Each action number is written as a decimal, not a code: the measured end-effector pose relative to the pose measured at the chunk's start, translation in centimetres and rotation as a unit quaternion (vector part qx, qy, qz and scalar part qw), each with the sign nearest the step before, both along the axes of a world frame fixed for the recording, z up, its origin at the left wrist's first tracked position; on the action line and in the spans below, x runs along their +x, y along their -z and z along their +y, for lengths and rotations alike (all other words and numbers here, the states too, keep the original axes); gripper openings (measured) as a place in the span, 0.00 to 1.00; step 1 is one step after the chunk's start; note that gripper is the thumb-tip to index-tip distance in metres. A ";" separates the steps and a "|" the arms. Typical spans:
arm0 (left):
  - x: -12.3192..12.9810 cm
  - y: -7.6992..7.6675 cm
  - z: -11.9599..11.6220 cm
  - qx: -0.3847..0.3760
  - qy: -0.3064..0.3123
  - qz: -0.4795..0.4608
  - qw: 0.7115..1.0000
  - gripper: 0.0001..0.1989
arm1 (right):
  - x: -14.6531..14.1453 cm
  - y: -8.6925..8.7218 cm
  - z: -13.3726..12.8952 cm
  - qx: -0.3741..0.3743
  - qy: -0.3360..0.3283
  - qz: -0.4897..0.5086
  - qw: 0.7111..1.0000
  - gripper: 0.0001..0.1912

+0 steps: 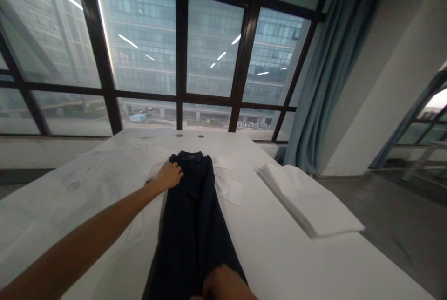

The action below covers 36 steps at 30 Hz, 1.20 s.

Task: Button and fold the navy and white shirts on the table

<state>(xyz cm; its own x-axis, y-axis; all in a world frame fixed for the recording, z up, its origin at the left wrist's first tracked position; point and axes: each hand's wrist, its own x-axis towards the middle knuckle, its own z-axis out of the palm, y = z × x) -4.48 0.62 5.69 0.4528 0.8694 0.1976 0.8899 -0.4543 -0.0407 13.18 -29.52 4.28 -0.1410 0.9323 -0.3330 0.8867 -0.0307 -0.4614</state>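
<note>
A dark navy collared shirt (190, 197) lies lengthwise on the white table, its collar at the far end. One sleeve runs down along the right part of its front. My left hand (170, 175) reaches to the shirt's left shoulder area, fingers bent over the cloth and closed on it. Close to me at the bottom edge, my right hand (226, 283) is curled on the lower part of the shirt; its fingertips are mostly hidden. Thin white sheets (228, 189) stick out from under the shirt on both sides near the shoulders.
A stack of white sheets or bags (310, 202) lies along the right edge of the table (258, 244). Clear, crumpled plastic (87, 179) covers the left side. Beyond the far end stand dark-framed windows (216, 48), a blue curtain (328, 76) and a pillar (377, 81).
</note>
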 end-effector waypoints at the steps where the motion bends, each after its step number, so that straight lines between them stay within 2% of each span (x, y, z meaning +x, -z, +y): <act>1: -0.3 0.3 -1.1 -0.021 0.001 -0.007 1.000 0.21 | 0.1 -0.8 0.0 0.021 -0.002 0.010 1.000 0.18; 4: -1.4 1.9 -4.4 -0.064 -0.002 -0.046 0.997 0.30 | 0.1 -3.0 2.4 0.109 -0.018 0.007 0.994 0.20; 8: -2.6 4.3 -8.4 -0.086 0.002 -0.067 0.994 0.37 | -1.1 -4.2 11.1 0.214 -0.021 -0.026 0.976 0.16; 9: -2.7 4.7 -9.2 -0.087 -0.003 -0.066 0.994 0.38 | -1.6 -4.1 13.5 0.221 -0.019 -0.034 0.975 0.15; 12: -2.9 5.3 -11.0 -0.079 -0.023 -0.064 0.995 0.40 | -3.2 -3.4 19.4 0.171 -0.005 -0.075 0.982 0.15; 15: -3.0 5.5 -11.8 -0.076 -0.036 -0.073 0.994 0.40 | -4.3 -2.3 22.3 0.142 -0.017 -0.080 0.986 0.16; 18: -3.1 5.6 -11.9 -0.083 -0.035 -0.088 0.992 0.41 | -4.3 -1.7 23.1 0.142 -0.061 -0.047 0.987 0.14; 20: -3.2 5.7 -11.8 -0.080 -0.025 -0.095 0.992 0.43 | -4.0 -1.8 23.2 0.142 -0.067 -0.036 0.987 0.14; 25: -3.4 5.9 -11.7 -0.054 -0.017 -0.115 0.992 0.42 | -3.1 -3.0 22.3 0.194 -0.006 0.000 0.981 0.14; 29: -3.5 5.4 -12.1 -0.033 -0.020 -0.119 0.992 0.40 | -2.8 -3.3 21.5 0.210 0.036 0.023 0.977 0.14; 33: -3.3 4.7 -12.8 -0.042 0.004 -0.103 0.994 0.38 | -3.1 -2.2 20.9 0.195 0.073 -0.057 0.976 0.13; 36: -3.3 4.7 -13.0 -0.077 0.032 -0.075 0.994 0.35 | -3.6 -1.7 20.2 0.227 0.051 -0.146 0.961 0.13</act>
<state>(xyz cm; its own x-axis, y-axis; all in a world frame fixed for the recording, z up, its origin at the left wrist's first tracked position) -7.80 -12.34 1.04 0.4843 0.8646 0.1340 0.8492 -0.5014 0.1654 9.54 -9.33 5.97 -0.0031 0.9949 0.1007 0.9835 0.0213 -0.1799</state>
